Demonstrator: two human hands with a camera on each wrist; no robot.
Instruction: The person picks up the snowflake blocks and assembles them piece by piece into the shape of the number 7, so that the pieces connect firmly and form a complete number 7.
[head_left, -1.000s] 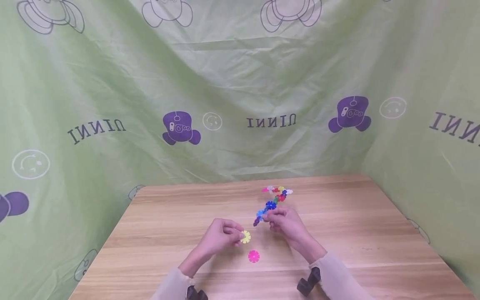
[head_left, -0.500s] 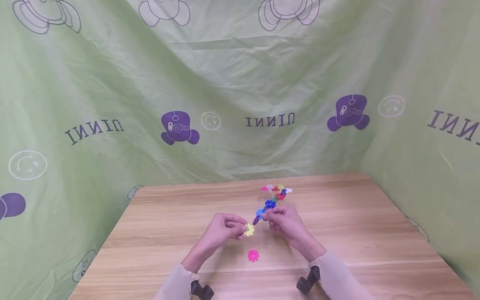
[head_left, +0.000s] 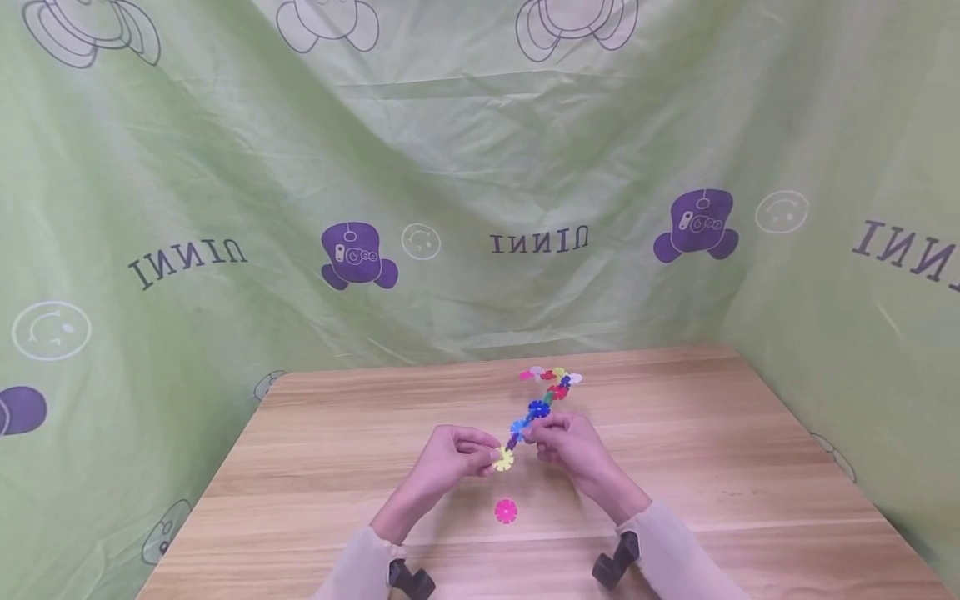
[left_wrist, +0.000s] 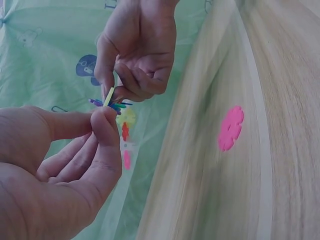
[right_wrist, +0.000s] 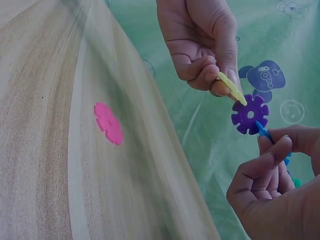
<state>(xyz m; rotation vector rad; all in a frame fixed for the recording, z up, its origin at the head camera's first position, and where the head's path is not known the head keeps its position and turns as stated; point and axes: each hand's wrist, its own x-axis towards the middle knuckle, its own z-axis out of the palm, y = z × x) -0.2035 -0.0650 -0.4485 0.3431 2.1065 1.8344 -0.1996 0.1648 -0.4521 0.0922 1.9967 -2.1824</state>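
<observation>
My left hand (head_left: 452,457) pinches a yellow notched disc (head_left: 505,459) between thumb and fingertips. In the right wrist view the edge of this yellow disc (right_wrist: 232,89) meets the rim of a purple notched disc (right_wrist: 250,114); whether their slots interlock I cannot tell. My right hand (head_left: 576,446) pinches the light blue disc (head_left: 519,429) beside the purple one. From there a chain of joined discs, with a dark blue disc (head_left: 538,408) and a red disc (head_left: 557,392) among them, stretches away and bends left at its far end.
A loose pink notched disc (head_left: 506,511) lies on the wooden table (head_left: 315,500) in front of the hands. A green printed cloth (head_left: 465,167) hangs behind the table and along its sides. Black wrist devices (head_left: 617,561) sit at both sleeves.
My left hand has moved right and slightly away from me, bringing the yellow disc up against the purple end of the chain. The right hand has stayed nearly still.
</observation>
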